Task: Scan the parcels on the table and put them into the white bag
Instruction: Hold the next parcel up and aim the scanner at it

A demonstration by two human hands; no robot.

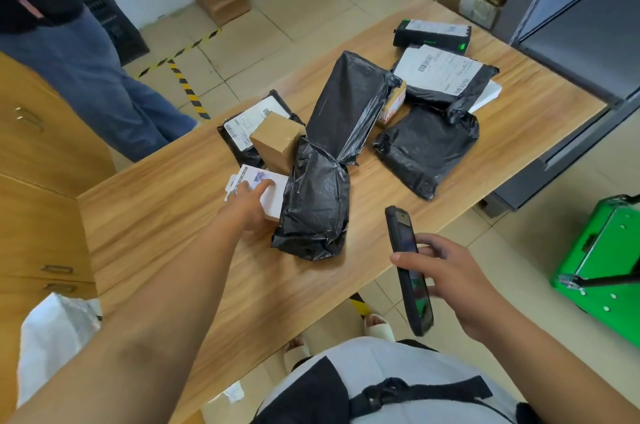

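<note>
Several parcels lie on the wooden table (156, 233). My left hand (247, 203) rests on a small white box (273, 196), fingers spread over its top. Just right of it lies a long black plastic-wrapped parcel (329, 160). A brown cardboard box (277, 141) stands behind the white box, on a black mailer with a white label (242, 125). My right hand (450, 280) holds a black handheld scanner (410, 271) upright above the table's near edge. The white bag (55, 337) sits on the floor at the lower left.
More black mailers (427, 150) (446, 77) and a dark boxed parcel (433, 34) lie at the table's far right. A person in jeans (104, 87) stands at the left. Wooden cabinets (34, 181) flank the left side. A green case (602, 250) sits on the floor at the right.
</note>
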